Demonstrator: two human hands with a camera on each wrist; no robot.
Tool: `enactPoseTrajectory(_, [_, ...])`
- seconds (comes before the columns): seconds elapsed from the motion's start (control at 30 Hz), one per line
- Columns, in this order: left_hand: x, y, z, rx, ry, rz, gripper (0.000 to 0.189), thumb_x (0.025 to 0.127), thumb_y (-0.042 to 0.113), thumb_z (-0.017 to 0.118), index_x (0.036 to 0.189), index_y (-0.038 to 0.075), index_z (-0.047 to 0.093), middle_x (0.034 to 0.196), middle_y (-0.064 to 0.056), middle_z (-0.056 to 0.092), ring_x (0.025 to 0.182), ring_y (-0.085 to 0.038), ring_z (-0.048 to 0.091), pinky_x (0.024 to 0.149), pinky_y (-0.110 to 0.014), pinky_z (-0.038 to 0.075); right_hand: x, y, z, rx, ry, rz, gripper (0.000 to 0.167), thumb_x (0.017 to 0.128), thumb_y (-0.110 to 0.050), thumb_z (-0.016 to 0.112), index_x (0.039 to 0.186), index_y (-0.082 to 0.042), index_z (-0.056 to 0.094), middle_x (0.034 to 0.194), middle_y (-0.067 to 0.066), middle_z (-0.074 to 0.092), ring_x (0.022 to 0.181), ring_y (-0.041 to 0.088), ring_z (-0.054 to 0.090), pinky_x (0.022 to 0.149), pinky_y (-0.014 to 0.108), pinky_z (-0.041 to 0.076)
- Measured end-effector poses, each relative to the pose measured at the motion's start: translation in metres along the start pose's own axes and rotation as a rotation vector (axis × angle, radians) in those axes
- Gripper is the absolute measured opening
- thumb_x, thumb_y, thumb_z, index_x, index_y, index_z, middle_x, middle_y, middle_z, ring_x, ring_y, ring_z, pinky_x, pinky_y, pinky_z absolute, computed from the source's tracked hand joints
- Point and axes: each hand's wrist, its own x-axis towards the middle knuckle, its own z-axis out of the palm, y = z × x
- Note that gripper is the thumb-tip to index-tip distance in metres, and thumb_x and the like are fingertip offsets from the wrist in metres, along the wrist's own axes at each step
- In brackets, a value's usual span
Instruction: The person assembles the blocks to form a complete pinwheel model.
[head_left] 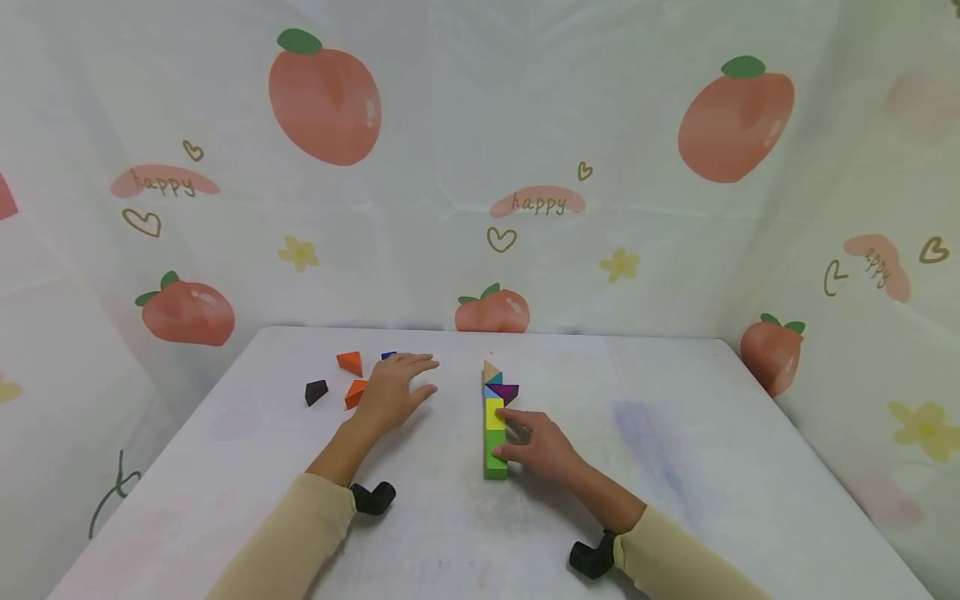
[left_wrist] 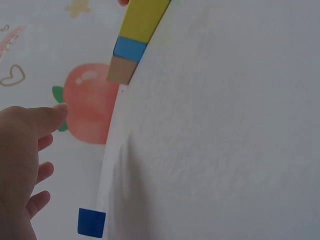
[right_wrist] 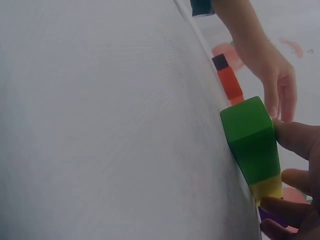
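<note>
Your right hand (head_left: 543, 450), thumb and fingers parted, touches the side of a green block (head_left: 495, 467) and a yellow block (head_left: 492, 421), the near stretch of a row on the white table (head_left: 735, 467). Beyond, a purple piece (head_left: 509, 391) juts rightward. Your left hand (head_left: 390, 393) hovers unladen, fingers loose, right of a black piece (head_left: 316, 392) and two orange pieces (head_left: 349, 362). Farther back lie the row's beige piece (head_left: 491, 371) and, leftward, a blue piece (head_left: 388, 355), before peach-printed cloth (head_left: 450, 108).
</note>
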Motion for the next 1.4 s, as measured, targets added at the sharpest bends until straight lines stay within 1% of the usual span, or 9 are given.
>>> enactPoseTrajectory(0.1, [0.004, -0.008, -0.003, 0.015, -0.011, -0.003, 0.041, 0.086, 0.023, 0.075, 0.125, 0.012, 0.067, 0.128, -0.005, 0.063, 0.12, -0.029, 0.053, 0.097, -0.053, 0.041, -0.001, -0.001, 0.0, -0.007, -0.001, -0.001, 0.061, 0.082, -0.032, 0.079, 0.137, -0.014, 0.058, 0.139, 0.011, 0.053, 0.131, 0.035, 0.042, 0.105, 0.055, 0.034])
enactPoseTrajectory(0.2, [0.007, -0.017, -0.005, 0.056, -0.022, -0.014, 0.041, 0.086, 0.023, 0.075, 0.125, 0.012, 0.067, 0.129, -0.006, 0.063, 0.12, -0.031, 0.053, 0.097, -0.053, 0.041, -0.001, -0.001, -0.001, -0.009, -0.006, -0.002, 0.062, 0.083, -0.032, 0.078, 0.138, -0.014, 0.057, 0.139, 0.011, 0.053, 0.131, 0.034, 0.042, 0.105, 0.055, 0.034])
enactPoseTrajectory(0.33, [0.01, -0.029, -0.008, 0.096, -0.053, -0.051, 0.042, 0.087, 0.023, 0.074, 0.126, 0.011, 0.067, 0.13, -0.007, 0.062, 0.121, -0.033, 0.052, 0.1, -0.053, 0.039, -0.001, -0.001, -0.001, -0.009, -0.011, 0.005, 0.062, 0.083, -0.034, 0.078, 0.138, -0.016, 0.056, 0.139, 0.01, 0.052, 0.131, 0.034, 0.042, 0.105, 0.054, 0.035])
enactPoseTrajectory(0.47, [0.014, -0.037, -0.011, 0.102, -0.093, -0.085, 0.041, 0.087, 0.023, 0.073, 0.126, 0.011, 0.067, 0.132, -0.009, 0.061, 0.122, -0.035, 0.051, 0.102, -0.055, 0.036, 0.0, 0.001, -0.001, -0.01, -0.012, -0.003, 0.062, 0.083, -0.034, 0.078, 0.138, -0.015, 0.057, 0.139, 0.009, 0.053, 0.13, 0.034, 0.042, 0.104, 0.054, 0.036])
enactPoseTrajectory(0.63, [0.018, -0.045, -0.013, 0.114, -0.142, -0.118, 0.042, 0.087, 0.023, 0.073, 0.126, 0.009, 0.066, 0.133, -0.011, 0.059, 0.122, -0.039, 0.051, 0.1, -0.058, 0.036, 0.0, 0.002, 0.0, -0.012, -0.015, -0.002, 0.062, 0.083, -0.034, 0.078, 0.138, -0.015, 0.057, 0.139, 0.009, 0.054, 0.131, 0.034, 0.042, 0.104, 0.054, 0.036])
enactPoseTrajectory(0.8, [0.02, -0.05, -0.016, 0.121, -0.194, -0.166, 0.044, 0.086, 0.023, 0.074, 0.127, 0.009, 0.065, 0.133, -0.013, 0.059, 0.122, -0.04, 0.05, 0.098, -0.058, 0.037, 0.0, 0.002, 0.0, -0.019, -0.018, 0.012, 0.063, 0.083, -0.036, 0.078, 0.139, -0.017, 0.056, 0.14, 0.01, 0.052, 0.131, 0.034, 0.041, 0.104, 0.055, 0.035])
enactPoseTrajectory(1.07, [0.023, -0.053, -0.019, 0.146, -0.264, -0.229, 0.045, 0.086, 0.025, 0.073, 0.129, 0.011, 0.064, 0.128, -0.016, 0.062, 0.118, -0.041, 0.051, 0.094, -0.056, 0.037, -0.001, 0.0, 0.0, -0.018, -0.016, 0.022, 0.062, 0.083, -0.035, 0.078, 0.138, -0.017, 0.057, 0.139, 0.01, 0.052, 0.131, 0.034, 0.041, 0.104, 0.055, 0.035])
enactPoseTrajectory(1.23, [0.025, -0.052, -0.021, 0.17, -0.286, -0.232, 0.045, 0.088, 0.025, 0.072, 0.129, 0.011, 0.063, 0.127, -0.017, 0.062, 0.117, -0.041, 0.05, 0.096, -0.057, 0.035, -0.001, 0.001, 0.0, -0.009, -0.017, 0.027, 0.063, 0.082, -0.036, 0.078, 0.138, -0.017, 0.057, 0.139, 0.01, 0.052, 0.131, 0.034, 0.041, 0.104, 0.055, 0.035])
enactPoseTrajectory(1.4, [0.028, -0.052, -0.02, 0.195, -0.275, -0.212, 0.044, 0.088, 0.026, 0.073, 0.129, 0.013, 0.063, 0.126, -0.017, 0.062, 0.116, -0.04, 0.05, 0.098, -0.059, 0.033, 0.0, 0.001, -0.001, -0.001, -0.018, 0.009, 0.063, 0.083, -0.036, 0.078, 0.138, -0.016, 0.056, 0.139, 0.009, 0.053, 0.131, 0.034, 0.041, 0.105, 0.055, 0.035])
